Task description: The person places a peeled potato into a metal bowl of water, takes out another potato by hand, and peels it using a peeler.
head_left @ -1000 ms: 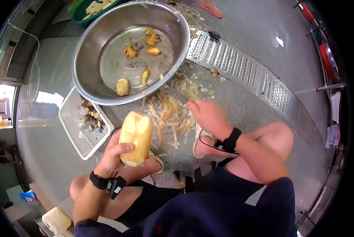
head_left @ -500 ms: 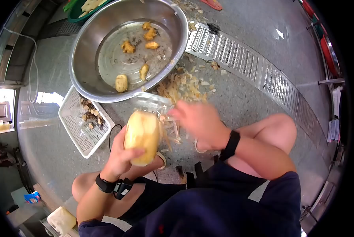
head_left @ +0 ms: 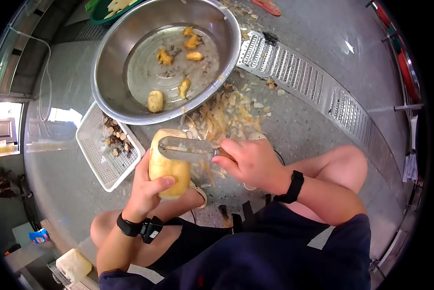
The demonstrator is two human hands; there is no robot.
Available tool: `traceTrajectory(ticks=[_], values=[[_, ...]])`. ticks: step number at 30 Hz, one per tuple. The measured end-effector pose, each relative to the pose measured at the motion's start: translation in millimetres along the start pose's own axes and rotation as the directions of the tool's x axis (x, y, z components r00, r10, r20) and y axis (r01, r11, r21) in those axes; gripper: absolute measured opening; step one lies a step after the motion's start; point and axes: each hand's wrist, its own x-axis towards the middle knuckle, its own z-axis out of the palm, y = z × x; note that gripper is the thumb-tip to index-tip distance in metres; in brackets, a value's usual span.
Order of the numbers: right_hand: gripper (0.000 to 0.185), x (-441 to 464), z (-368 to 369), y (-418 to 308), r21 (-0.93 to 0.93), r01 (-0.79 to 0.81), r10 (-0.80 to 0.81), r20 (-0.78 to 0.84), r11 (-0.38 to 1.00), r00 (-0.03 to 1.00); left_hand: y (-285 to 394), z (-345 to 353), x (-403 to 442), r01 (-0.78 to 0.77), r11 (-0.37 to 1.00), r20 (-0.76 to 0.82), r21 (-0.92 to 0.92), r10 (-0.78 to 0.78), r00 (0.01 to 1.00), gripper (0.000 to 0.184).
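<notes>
My left hand [head_left: 151, 183] wraps around a thick, pale-yellow root vegetable [head_left: 170, 173], thumb on its near side; its exact kind is unclear. In my right hand [head_left: 255, 162] is a peeler [head_left: 190, 149] with a broad metal blade and a wooden handle. The blade lies across the upper part of the root, and a long slot shows in it. Below the root, brownish peelings [head_left: 217, 118] are strewn over the floor. Beyond my hands stands a large steel basin [head_left: 103, 82] holding several knobbly ginger-like pieces [head_left: 165, 57] and a short root chunk [head_left: 155, 101].
Left of my hands, a white plastic basket [head_left: 93, 150] holds several small root ends [head_left: 115, 135]. A green basket [head_left: 97, 19] with pale pieces is behind the basin. A perforated metal drain cover [head_left: 309, 79] curves across the floor at right. A red slipper [head_left: 268, 7] lies at the top.
My right hand, blurred before, has come in with the peeler, whose blade now lies over the root. My left hand keeps its hold on the root. The whole view has shifted slightly.
</notes>
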Motion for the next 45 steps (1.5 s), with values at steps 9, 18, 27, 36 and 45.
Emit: traceTrajectory(ticks=[9,18,27,36,45], values=[[0.038,-5,-3,-3,0.006,0.077,-0.077,0.02,0.997,0.997,-2,-5,1,-0.023,1.0,0.01,-0.003,0.023,1.0,0.083],[0.039,4,-3,-1,-0.039,0.016,-0.013,0.083,0.999,0.996,-13,0,2,-0.046,0.998,-0.013,0.032,0.046,0.999,0.081],[0.047,-4,21,81,0.016,-0.536,0.532,0.095,0.844,0.841,-9,-2,3,-0.049,0.999,-0.009,0.022,0.049,0.999,0.08],[0.04,6,0,3,0.121,-0.077,0.076,0.014,0.99,0.997,-12,-3,8,-0.078,0.992,-0.013,0.095,0.08,0.997,0.082],[0.038,-3,10,7,0.014,-0.047,0.046,0.084,0.999,0.995,-22,1,5,-0.043,0.998,-0.008,0.055,0.044,0.999,0.072]])
